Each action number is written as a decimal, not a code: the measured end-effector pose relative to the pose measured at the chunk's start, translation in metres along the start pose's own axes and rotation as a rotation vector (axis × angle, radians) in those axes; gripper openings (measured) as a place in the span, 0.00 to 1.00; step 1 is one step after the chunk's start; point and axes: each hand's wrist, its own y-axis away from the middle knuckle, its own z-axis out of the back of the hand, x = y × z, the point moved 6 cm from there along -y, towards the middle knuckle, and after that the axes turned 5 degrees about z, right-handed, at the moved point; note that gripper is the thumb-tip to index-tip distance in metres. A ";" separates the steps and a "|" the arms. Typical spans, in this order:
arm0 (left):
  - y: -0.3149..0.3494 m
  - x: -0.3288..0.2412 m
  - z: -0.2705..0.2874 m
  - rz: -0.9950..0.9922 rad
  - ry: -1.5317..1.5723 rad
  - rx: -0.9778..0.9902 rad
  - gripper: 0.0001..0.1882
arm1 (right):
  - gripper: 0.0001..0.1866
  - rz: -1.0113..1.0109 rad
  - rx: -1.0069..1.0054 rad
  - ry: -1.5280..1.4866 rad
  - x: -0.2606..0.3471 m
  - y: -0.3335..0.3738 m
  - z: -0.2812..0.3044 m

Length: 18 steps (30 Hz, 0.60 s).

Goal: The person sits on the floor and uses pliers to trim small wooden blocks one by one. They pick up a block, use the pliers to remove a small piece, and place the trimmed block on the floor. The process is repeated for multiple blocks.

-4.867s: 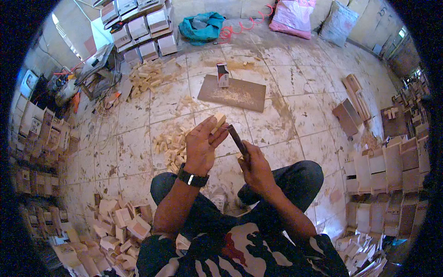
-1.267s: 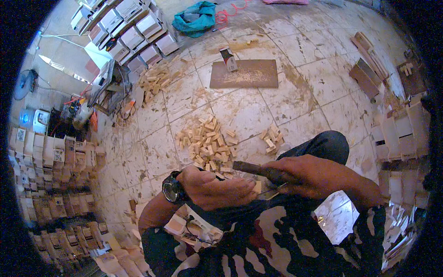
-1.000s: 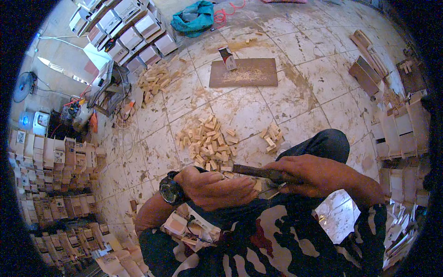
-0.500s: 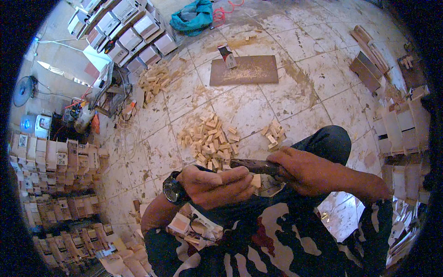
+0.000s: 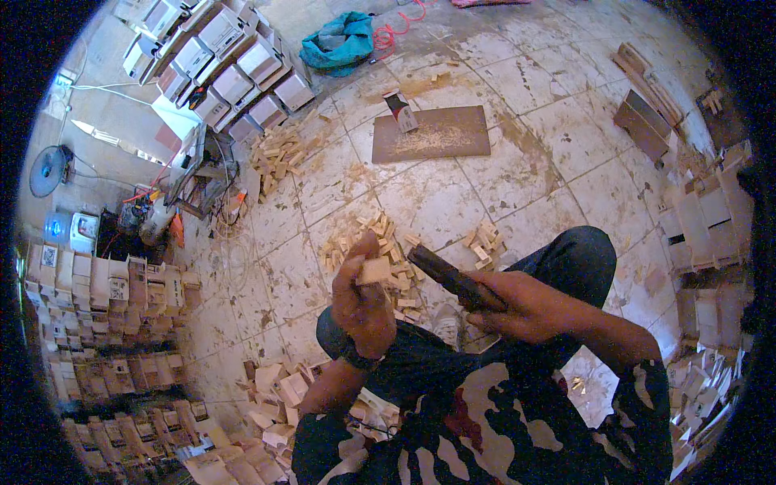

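Observation:
My left hand (image 5: pixel 364 319) is raised over the floor, its fingers closed around a small pale wooden block (image 5: pixel 374 272). Wrapped round one end of a dark, narrow bar-shaped tool (image 5: pixel 443 273) is my right hand (image 5: pixel 529 303); what kind of tool it is I cannot tell. The bar's free end points up and left, apart from the block. Beyond my hands lies a heap of small wooden blocks (image 5: pixel 386 236), partly hidden by my left hand. To its right is a smaller cluster of similar blocks (image 5: pixel 483 242).
A brown board (image 5: pixel 453 133) strewn with shavings lies farther out, with a small box (image 5: pixel 400 111) on it. More wood pieces (image 5: pixel 273 158) are piled at far left. Stacked wooden assemblies (image 5: pixel 113 283) line the left side. A teal sack (image 5: pixel 335 44) sits at the back.
My left hand has lifted away from the bar and turned upward with the wooden block in its fingers. The bar in my right hand now tilts up to the left. The view has shifted slightly.

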 end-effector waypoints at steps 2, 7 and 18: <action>0.004 0.016 0.003 0.230 0.059 -0.093 0.16 | 0.21 -0.026 -0.026 0.022 -0.008 -0.002 -0.003; 0.005 0.031 -0.005 0.443 0.717 -0.180 0.18 | 0.22 -0.010 -0.178 0.009 -0.016 -0.004 -0.005; 0.020 0.032 -0.023 0.420 0.841 -0.249 0.20 | 0.25 0.125 -0.474 0.180 -0.025 -0.014 -0.029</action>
